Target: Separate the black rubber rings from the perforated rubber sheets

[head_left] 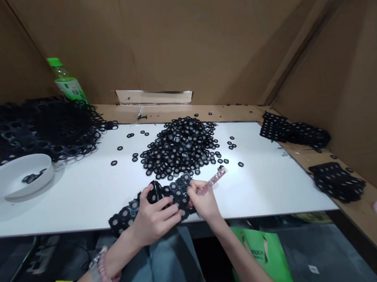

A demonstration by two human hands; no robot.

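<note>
A black rubber sheet (125, 214) dotted with round washers lies across the front edge of the white table. My left hand (157, 218) is closed on its middle part, fingers curled over the folded material. In my right hand (202, 200) is a pen-like tool with a clear handle (213, 180) and red lettering, its tip hidden against the sheet's right end. Just behind the sheet rises a heap of loose black rings with pale centres (182, 146).
On the left stand a white bowl (42, 180) with a few black pieces, a tangle of black perforated scrap (39, 129) and a green-capped bottle (70, 85). Stacked black sheets (338, 181) lie at the right. Cardboard walls (194, 40) enclose the white table (264, 191).
</note>
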